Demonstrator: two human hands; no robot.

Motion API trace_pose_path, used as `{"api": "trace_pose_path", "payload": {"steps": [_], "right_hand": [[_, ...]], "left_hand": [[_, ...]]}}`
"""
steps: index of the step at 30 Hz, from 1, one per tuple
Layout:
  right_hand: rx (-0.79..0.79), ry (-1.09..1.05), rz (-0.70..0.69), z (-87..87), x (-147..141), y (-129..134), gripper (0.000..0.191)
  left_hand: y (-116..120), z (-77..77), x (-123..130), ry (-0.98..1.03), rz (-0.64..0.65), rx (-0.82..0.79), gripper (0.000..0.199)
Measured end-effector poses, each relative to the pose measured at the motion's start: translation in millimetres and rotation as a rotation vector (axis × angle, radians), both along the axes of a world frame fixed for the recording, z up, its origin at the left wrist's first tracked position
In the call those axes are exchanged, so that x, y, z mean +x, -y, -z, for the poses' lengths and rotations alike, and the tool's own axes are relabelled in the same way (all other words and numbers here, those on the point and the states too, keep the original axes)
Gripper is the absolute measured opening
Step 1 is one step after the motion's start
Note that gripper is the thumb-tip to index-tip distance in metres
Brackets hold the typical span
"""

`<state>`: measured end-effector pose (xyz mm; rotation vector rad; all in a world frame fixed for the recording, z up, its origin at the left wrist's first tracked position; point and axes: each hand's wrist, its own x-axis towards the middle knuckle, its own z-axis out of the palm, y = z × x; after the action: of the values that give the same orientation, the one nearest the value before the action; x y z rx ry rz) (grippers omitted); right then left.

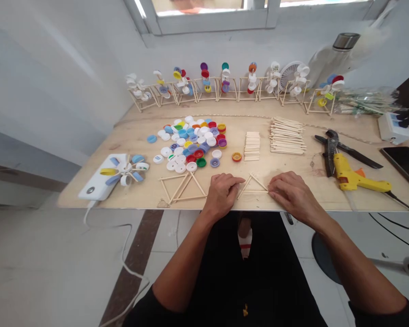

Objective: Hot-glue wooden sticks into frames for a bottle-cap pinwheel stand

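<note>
On the desk (129, 141), the right hand (295, 194) pinches the stick triangle (255, 191), apparently aligning it, left hand (221, 194) grip indeterminate; next move requires steady corners.

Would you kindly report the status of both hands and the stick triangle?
Left hand at left side, right hand at right corner. Stick triangle flat on table. Yellow glue gun farther right, not between hands.

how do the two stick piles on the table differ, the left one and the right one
The left pile is made of short sticks; the right pile has clearly longer ones.
The left pile is small and narrow, while the right pile is wider and holds more sticks.
Both are pale, wood-coloured sticks lying flat, roughly side by side.
</note>
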<state>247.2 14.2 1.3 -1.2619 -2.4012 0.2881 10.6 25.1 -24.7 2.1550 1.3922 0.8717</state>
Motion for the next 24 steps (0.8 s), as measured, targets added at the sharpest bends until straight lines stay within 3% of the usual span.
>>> {"api": "trace_pose_path", "payload": {"steps": [18, 24], "right_hand": [[0.044, 0.003, -0.039, 6.3, -8.9, -1.0, 0.012], [0.015, -0.048, 0.011, 4.8, -1.2, 1.0, 0.011]], "left_hand": [[0.2, -2.6, 1.3, -0.001, -0.005, -0.003, 0.025], [0.2, -2.5, 1.0, -0.008, -0.003, -0.003, 0.026]]}}
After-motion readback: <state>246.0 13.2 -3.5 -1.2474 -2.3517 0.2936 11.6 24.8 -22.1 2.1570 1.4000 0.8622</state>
